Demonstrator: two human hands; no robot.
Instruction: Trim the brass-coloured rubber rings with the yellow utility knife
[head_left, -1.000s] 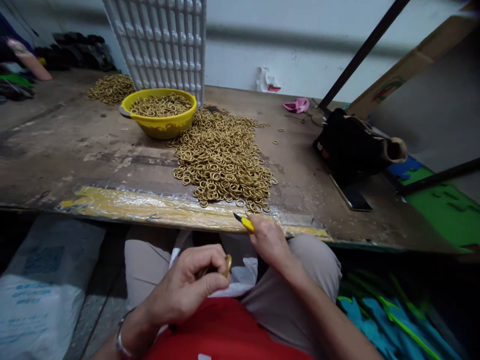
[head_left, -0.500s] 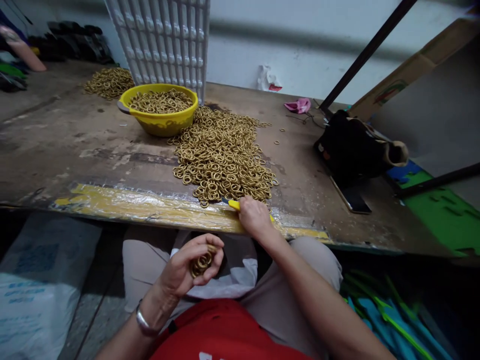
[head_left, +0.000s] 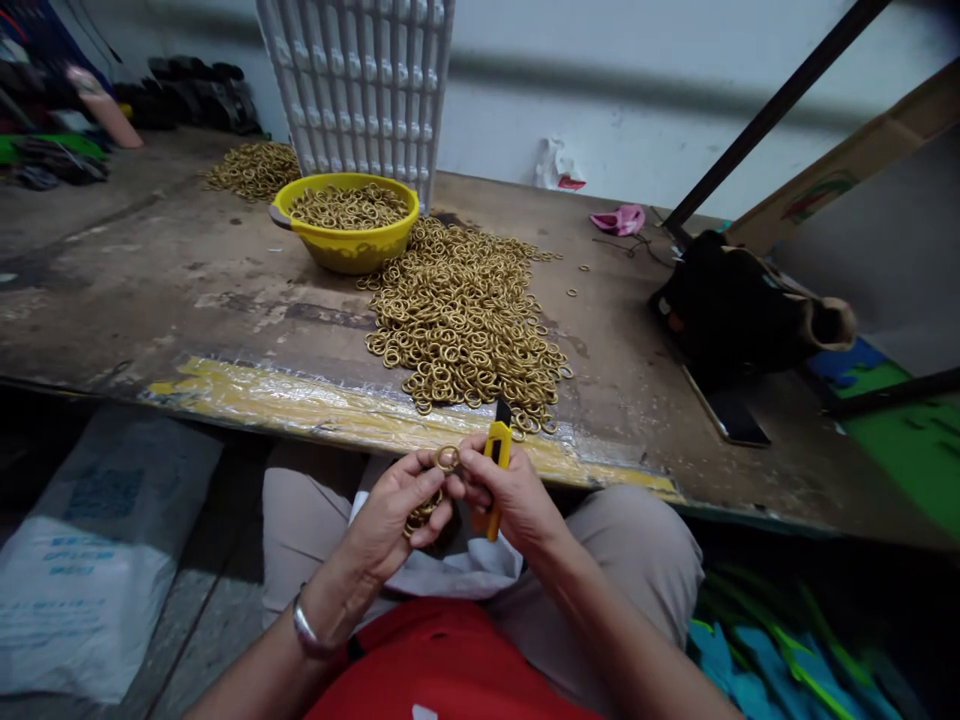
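My left hand (head_left: 397, 510) is closed around several brass rings (head_left: 420, 514) over my lap, with one ring (head_left: 448, 458) raised at its fingertips. My right hand (head_left: 514, 495) grips a yellow utility knife (head_left: 496, 455) that points up, and its fingertips touch that raised ring. Both hands meet just below the table's front edge. A large heap of brass rings (head_left: 465, 320) lies on the worn table (head_left: 187, 290) right beyond them. A yellow bowl (head_left: 346, 245) filled with rings stands behind the heap.
A second ring pile (head_left: 255, 168) lies at the back left beside a white lattice crate (head_left: 367, 80). A black bag (head_left: 739, 310) and a phone (head_left: 731, 415) sit at the right. A white sack (head_left: 82, 570) lies on the floor at left, with blue and green foam pieces (head_left: 780, 650) at the lower right.
My right hand came back from the ring heap on the table to my lap, turning the knife upright. My left hand rose to meet it, and a ring is now held between them.
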